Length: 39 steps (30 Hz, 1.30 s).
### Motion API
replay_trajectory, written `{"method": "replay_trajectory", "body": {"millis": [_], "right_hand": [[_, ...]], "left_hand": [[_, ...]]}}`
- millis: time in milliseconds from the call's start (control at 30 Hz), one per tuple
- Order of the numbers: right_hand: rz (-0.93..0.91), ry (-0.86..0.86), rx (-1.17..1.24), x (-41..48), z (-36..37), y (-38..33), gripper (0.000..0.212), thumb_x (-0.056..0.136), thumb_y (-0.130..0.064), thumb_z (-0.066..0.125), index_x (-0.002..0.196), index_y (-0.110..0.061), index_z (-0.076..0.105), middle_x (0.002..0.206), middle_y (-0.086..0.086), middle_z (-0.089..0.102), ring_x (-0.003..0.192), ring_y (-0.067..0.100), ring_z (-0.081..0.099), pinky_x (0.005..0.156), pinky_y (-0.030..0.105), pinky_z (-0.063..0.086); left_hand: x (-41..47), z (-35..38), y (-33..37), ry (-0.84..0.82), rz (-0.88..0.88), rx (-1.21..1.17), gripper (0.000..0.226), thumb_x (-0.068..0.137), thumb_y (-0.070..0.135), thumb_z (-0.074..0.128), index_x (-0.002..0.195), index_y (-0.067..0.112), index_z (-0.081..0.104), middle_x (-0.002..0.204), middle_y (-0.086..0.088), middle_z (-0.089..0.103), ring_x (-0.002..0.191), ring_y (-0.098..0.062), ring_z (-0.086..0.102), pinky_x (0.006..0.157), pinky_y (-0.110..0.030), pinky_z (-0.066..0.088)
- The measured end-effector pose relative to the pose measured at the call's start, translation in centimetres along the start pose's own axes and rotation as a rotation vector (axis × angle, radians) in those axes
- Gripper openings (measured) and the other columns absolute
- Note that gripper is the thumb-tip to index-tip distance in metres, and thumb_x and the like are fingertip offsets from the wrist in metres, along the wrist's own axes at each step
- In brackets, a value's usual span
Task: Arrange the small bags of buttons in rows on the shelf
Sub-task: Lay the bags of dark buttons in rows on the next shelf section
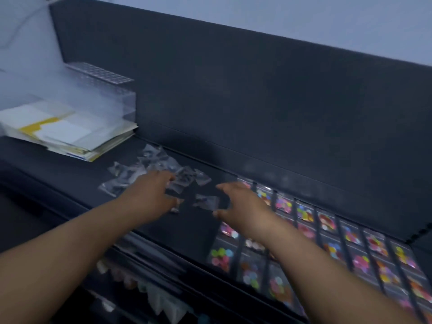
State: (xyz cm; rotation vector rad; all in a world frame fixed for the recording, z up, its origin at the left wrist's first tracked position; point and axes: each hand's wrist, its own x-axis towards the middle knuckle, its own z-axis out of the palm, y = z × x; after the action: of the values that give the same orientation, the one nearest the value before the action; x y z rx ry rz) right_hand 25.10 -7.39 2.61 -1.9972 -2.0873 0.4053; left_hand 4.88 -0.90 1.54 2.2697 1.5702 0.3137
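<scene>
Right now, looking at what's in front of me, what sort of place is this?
Probably a shop display for craft or sewing supplies. Rows of small clear bags of bright coloured buttons lie on a dark tiered shelf, with a loose pile of more clear bags beside them.

A messy stack of white and yellow papers (70, 134) is piled far left, a clear plastic box (102, 90) tucked right behind.

On the shelf (70, 167), loose bags (149, 166) lie left of the rowed bags (327, 232).
</scene>
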Motion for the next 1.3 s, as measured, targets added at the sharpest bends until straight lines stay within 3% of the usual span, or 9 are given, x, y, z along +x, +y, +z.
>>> {"method": "replay_trajectory", "body": {"millis": [267,433,567,767,833,933,1067,1133,1300], "right_hand": [[0.217,-0.125,-0.063,7.9,3.0,-1.4,0.059,0.082,-0.029,0.066,0.136,-0.026,0.042,0.137,0.003,0.042,0.122,0.025,0.046,0.102,0.031,0.041],[0.276,-0.222,-0.063,10.5,4.0,-1.0,0.088,0.080,-0.015,0.067,0.149,-0.030,0.015,0.151,0.002,0.024,0.133,0.026,0.035,0.107,0.032,0.036],[0.309,-0.227,-0.027,11.9,4.6,-0.6,0.090,0.080,-0.020,0.068,0.149,-0.034,0.013,0.154,0.000,0.019,0.137,0.026,0.027,0.111,0.031,0.029],[0.292,-0.048,0.018,12.9,6.4,-0.5,0.038,0.083,-0.020,0.064,0.121,-0.027,0.058,0.125,0.004,0.046,0.116,0.024,0.049,0.095,0.022,0.037],[0.286,0.011,0.034,12.8,6.9,-0.7,0.024,0.084,-0.020,0.063,0.107,-0.023,0.061,0.113,0.004,0.051,0.107,0.024,0.052,0.085,0.022,0.039],[0.270,0.075,0.072,12.4,7.2,-0.8,0.008,0.084,-0.019,0.060,0.090,-0.023,0.056,0.098,0.000,0.053,0.092,0.021,0.055,0.076,0.024,0.041],[0.357,0.155,0.343,12.1,7.1,-0.7,0.019,0.087,-0.012,0.057,0.072,-0.023,0.052,0.070,-0.008,0.059,0.066,0.009,0.055,0.063,0.024,0.044],[0.418,0.226,0.570,12.0,6.6,-1.0,0.025,0.087,-0.007,0.058,0.067,-0.022,0.053,0.058,-0.010,0.057,0.057,0.004,0.051,0.057,0.020,0.043],[0.564,0.308,1.138,11.3,3.8,-2.4,0.021,0.093,-0.006,0.053,0.076,-0.017,0.049,0.066,-0.002,0.057,0.062,0.011,0.061,0.060,0.026,0.053]], "left_hand": [[5.3,-1.2,-6.3,-0.062,0.103,0.070,0.054,0.083,0.034,0.066,0.131,0.022,0.048,0.131,-0.004,0.049,0.121,-0.022,0.045,0.094,-0.026,0.037],[8.1,0.6,-6.6,-0.226,0.344,0.149,0.084,0.071,0.049,0.072,0.143,0.035,0.031,0.146,0.008,0.035,0.134,-0.017,0.029,0.109,-0.033,0.025],[9.9,2.3,-6.7,-0.288,0.402,0.214,0.085,0.074,0.053,0.066,0.146,0.034,0.025,0.151,0.009,0.026,0.138,-0.017,0.017,0.111,-0.036,0.015],[12.4,3.9,-7.2,0.030,0.486,0.073,0.021,0.084,0.038,0.058,0.104,0.032,0.059,0.100,0.013,0.052,0.107,-0.013,0.041,0.088,-0.029,0.024],[12.8,4.4,-7.3,0.115,0.528,0.047,0.004,0.081,0.031,0.060,0.084,0.028,0.060,0.083,0.015,0.050,0.094,-0.015,0.047,0.078,-0.027,0.018],[13.4,4.7,-7.4,0.205,0.543,0.013,0.007,0.067,0.024,0.059,0.063,0.027,0.055,0.064,0.014,0.051,0.072,-0.017,0.054,0.069,-0.026,0.011],[13.5,3.4,-6.7,0.151,0.434,-0.170,0.013,0.084,0.020,0.060,0.072,0.024,0.058,0.072,0.009,0.061,0.077,-0.016,0.056,0.076,-0.031,0.032],[13.4,2.6,-6.3,0.085,0.338,-0.364,0.012,0.088,0.022,0.056,0.077,0.024,0.055,0.069,0.003,0.063,0.069,-0.017,0.059,0.068,-0.034,0.046],[13.6,1.1,-4.0,-0.070,0.110,-0.799,0.016,0.093,0.018,0.052,0.077,0.021,0.051,0.078,-0.009,0.064,0.065,-0.019,0.060,0.058,-0.033,0.050]]}}
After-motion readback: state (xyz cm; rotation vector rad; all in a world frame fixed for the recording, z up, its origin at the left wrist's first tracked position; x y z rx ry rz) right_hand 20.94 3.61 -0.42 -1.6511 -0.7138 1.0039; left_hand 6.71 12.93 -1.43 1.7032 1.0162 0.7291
